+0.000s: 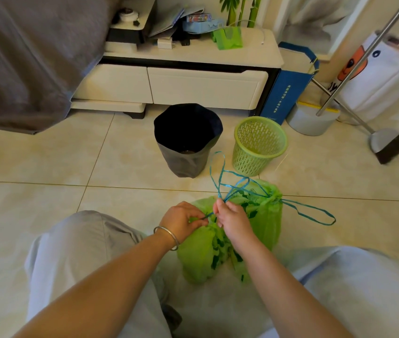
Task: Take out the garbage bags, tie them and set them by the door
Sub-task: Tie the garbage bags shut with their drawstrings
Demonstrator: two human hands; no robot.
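Two green garbage bags lie on the tiled floor between my knees: a near one and one behind it with its mouth gathered. Blue drawstrings loop up and out from them, one long loop trailing right. My left hand, with a metal bangle on the wrist, pinches a drawstring at the near bag's mouth. My right hand grips the strings just beside it. A bin lined with a black bag stands ahead, next to a bare green mesh basket.
A white low cabinet with clutter on top stands behind the bins. Grey bedding hangs at left. A blue paper bag, a round white tub, a broom head on its metal pole and a white printed bag stand at right.
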